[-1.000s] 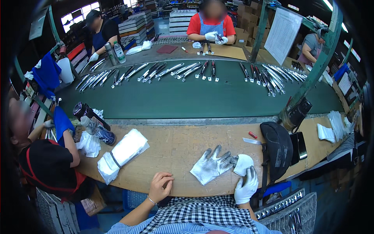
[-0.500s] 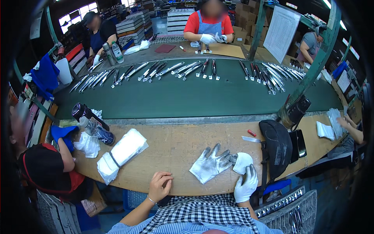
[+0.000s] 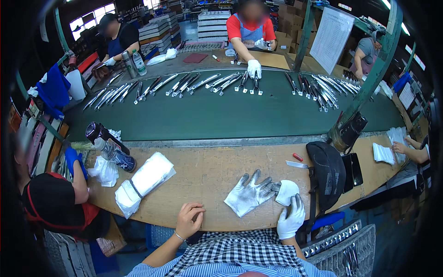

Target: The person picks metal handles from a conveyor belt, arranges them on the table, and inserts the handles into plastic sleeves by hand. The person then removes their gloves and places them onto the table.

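Note:
My left hand (image 3: 189, 219), bare and with a thin bracelet at the wrist, rests on the near edge of the cardboard-covered bench (image 3: 217, 184). Its fingers bend loosely, thumb apart, and hold nothing. In a white glove, my right hand (image 3: 291, 219) lies at the same edge with fingers apart. Its fingertips are close beside a small folded white cloth piece (image 3: 288, 190), perhaps part of a glove; whether they touch it I cannot tell. Between my hands a flat white work glove (image 3: 249, 194) with grey-smudged fingers lies palm-side showing.
A black bag (image 3: 326, 173), a phone (image 3: 353, 171), a knife blade (image 3: 296, 164) and a red stub (image 3: 298, 157) lie right. Left are a strapped white bundle (image 3: 145, 182) and bottles (image 3: 115, 154). Beyond, a green belt (image 3: 198, 117) carries metal tong-like parts (image 3: 226, 83); co-workers sit around.
The co-worker across the belt has reached a gloved hand down onto the metal parts. The co-workers at left and right have shifted their hands. My own hands have not moved.

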`<state>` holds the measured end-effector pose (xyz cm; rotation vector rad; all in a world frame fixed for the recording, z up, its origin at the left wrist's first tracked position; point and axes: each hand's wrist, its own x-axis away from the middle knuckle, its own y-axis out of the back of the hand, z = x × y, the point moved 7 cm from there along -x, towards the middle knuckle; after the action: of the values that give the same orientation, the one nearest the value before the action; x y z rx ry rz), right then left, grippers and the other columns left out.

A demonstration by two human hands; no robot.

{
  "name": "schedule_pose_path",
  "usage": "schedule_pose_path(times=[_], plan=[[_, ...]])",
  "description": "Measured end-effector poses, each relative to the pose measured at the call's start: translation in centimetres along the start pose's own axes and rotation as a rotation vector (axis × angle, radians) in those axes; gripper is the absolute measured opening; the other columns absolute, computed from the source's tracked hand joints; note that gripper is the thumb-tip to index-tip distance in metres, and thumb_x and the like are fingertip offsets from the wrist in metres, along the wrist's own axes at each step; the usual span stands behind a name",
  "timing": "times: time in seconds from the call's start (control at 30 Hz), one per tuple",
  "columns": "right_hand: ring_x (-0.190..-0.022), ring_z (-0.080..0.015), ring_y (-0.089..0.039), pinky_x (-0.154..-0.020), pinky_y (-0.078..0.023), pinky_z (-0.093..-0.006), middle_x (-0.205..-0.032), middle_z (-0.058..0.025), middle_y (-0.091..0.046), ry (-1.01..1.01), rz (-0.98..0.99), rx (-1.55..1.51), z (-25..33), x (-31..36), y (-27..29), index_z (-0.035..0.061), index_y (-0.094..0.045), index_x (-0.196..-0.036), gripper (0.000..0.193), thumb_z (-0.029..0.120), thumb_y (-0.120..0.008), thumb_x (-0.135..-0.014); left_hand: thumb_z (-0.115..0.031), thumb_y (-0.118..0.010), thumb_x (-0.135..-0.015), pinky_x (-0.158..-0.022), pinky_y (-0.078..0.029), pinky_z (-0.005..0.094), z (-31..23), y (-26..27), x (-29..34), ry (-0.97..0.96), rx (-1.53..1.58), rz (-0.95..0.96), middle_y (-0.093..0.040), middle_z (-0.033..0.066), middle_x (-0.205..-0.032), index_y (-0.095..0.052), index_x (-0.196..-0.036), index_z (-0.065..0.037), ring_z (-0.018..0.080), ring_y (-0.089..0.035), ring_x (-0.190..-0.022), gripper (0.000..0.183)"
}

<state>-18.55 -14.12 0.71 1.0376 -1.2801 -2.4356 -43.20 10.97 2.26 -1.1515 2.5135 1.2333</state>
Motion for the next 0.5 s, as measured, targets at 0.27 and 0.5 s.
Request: schedule_pose_path(times=[0.27, 0.5], plan=[[-0.121, -0.0411, -0.047, -0.101, -0.036, -0.0507, -0.135, -0.0204, -0.049, 0.002, 0.004, 0.006, -0.04, -0.13, 0.02, 0.0050, -0.047, -0.131, 0.053, 0.015, -0.058, -0.081, -0.002, -0.065, -0.076, -0.083, -0.048, 0.0384, -0.39, 0.02, -0.28, -0.015, -0.009, 0.006, -0.065, 0.0113, -0.097, -0.068, -0.086, -0.004, 0.0298, -0.060, -0.095, 0.010], [-0.121, -0.0411, -0.047, -0.100, -0.036, -0.0507, -0.134, -0.0203, -0.049, 0.007, -0.001, 0.005, -0.11, -0.09, 0.01, 0.0049, -0.047, -0.130, 0.052, 0.015, -0.058, -0.081, -0.001, -0.066, -0.075, -0.082, -0.048, 0.0391, -0.36, -0.02, -0.23, -0.013, -0.004, 0.005, -0.066, 0.0116, -0.097, -0.068, -0.084, -0.004, 0.0299, -0.061, -0.095, 0.010]])
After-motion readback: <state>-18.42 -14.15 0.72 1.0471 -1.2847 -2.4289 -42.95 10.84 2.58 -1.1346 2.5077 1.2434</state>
